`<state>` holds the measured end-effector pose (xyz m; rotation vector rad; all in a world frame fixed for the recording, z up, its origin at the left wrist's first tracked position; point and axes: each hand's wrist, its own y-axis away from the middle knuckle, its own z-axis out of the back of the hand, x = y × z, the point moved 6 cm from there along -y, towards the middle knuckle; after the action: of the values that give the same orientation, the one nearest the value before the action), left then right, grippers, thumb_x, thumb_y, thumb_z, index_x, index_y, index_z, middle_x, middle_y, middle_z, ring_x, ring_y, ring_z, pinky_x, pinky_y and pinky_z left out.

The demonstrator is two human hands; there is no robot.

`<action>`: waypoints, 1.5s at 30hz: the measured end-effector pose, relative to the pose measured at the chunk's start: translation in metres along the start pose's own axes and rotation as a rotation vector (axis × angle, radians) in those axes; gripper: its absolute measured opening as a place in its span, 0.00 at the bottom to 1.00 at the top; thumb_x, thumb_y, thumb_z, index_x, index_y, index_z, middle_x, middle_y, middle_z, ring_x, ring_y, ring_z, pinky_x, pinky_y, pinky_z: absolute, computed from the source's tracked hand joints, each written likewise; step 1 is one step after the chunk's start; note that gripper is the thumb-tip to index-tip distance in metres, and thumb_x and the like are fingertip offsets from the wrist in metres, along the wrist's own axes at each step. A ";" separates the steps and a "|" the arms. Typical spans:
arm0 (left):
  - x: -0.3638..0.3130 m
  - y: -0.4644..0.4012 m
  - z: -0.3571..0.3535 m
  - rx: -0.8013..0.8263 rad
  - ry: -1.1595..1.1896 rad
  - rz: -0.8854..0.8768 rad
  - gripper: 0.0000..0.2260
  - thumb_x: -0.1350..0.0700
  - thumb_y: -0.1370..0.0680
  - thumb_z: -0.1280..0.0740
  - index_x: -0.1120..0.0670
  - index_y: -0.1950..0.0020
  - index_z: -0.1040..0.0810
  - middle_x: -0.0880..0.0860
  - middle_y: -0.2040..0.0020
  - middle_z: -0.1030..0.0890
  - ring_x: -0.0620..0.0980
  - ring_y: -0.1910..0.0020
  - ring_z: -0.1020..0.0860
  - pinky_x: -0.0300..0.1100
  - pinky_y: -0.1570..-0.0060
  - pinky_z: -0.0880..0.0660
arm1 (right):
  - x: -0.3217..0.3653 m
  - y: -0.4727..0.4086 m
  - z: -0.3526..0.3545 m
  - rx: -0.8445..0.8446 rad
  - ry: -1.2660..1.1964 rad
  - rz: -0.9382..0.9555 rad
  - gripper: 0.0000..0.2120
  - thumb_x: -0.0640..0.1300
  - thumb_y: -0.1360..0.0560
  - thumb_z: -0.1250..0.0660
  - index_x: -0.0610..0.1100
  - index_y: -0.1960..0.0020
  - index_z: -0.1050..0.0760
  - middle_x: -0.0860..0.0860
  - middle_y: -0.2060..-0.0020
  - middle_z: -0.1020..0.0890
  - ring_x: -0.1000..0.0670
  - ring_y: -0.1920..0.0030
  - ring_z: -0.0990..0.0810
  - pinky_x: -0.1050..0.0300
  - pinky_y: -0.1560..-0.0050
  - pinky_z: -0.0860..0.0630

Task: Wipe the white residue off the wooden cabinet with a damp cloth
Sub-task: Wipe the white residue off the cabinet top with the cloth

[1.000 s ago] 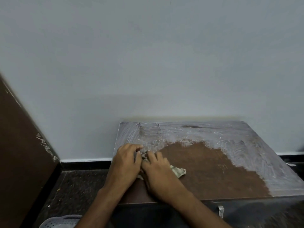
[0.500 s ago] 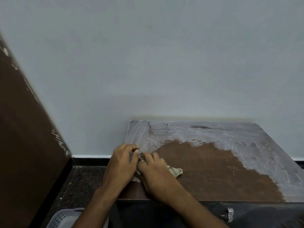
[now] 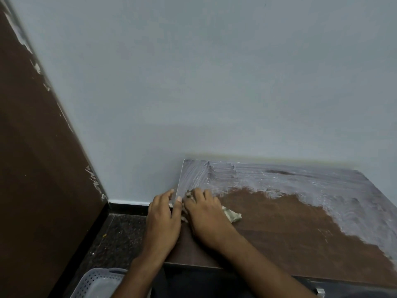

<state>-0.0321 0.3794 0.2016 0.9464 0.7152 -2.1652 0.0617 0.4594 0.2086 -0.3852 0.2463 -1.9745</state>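
The wooden cabinet (image 3: 290,229) has a brown top, bare in the middle and front. White residue (image 3: 279,179) smears its back strip, left back corner and right side. A crumpled pale cloth (image 3: 233,215) lies near the left edge, mostly hidden under my right hand (image 3: 207,220), which presses flat on it. My left hand (image 3: 164,220) rests at the cabinet's left edge, its fingers curled over the rim and touching the cloth's left end beside my right hand.
A pale wall stands right behind the cabinet. A dark brown door or panel (image 3: 38,168) leans in on the left. A grey perforated plastic basket (image 3: 98,283) sits on the dark speckled floor (image 3: 120,235) at bottom left.
Both hands with the cloth have edged slightly toward the back left corner's residue. The view has swung left, so the cabinet sits further right in the frame.
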 end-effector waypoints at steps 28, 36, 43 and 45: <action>0.031 -0.010 0.013 -0.097 0.146 0.128 0.16 0.50 0.16 0.43 0.56 0.40 0.19 0.49 0.43 0.20 0.50 0.41 0.25 0.43 0.41 0.32 | 0.012 -0.024 -0.014 0.027 -0.046 0.100 0.11 0.47 0.20 0.43 0.50 0.39 0.27 0.46 0.42 0.30 0.44 0.44 0.32 0.46 0.46 0.29; 0.032 -0.011 0.017 -0.064 0.148 0.123 0.16 0.49 0.17 0.42 0.54 0.38 0.20 0.44 0.44 0.23 0.45 0.42 0.26 0.42 0.40 0.31 | 0.023 -0.013 -0.008 0.036 -0.020 0.062 0.12 0.48 0.19 0.43 0.49 0.37 0.29 0.46 0.40 0.32 0.44 0.43 0.33 0.47 0.48 0.31; 0.021 -0.015 0.003 -0.017 0.184 0.085 0.12 0.51 0.17 0.40 0.51 0.42 0.19 0.44 0.46 0.21 0.43 0.44 0.24 0.36 0.44 0.32 | 0.022 0.009 -0.003 0.062 -0.025 0.143 0.13 0.46 0.23 0.42 0.51 0.39 0.29 0.49 0.44 0.31 0.45 0.47 0.31 0.49 0.52 0.29; 0.017 -0.018 0.004 -0.022 0.163 0.049 0.12 0.51 0.17 0.40 0.51 0.41 0.18 0.43 0.46 0.21 0.41 0.45 0.24 0.28 0.46 0.33 | 0.002 -0.013 -0.004 0.055 -0.037 0.050 0.14 0.47 0.20 0.45 0.51 0.36 0.29 0.48 0.41 0.32 0.45 0.43 0.32 0.48 0.47 0.30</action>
<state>-0.0558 0.3818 0.1942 1.1265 0.7831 -2.0503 0.0488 0.4632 0.2099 -0.3769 0.1760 -1.9192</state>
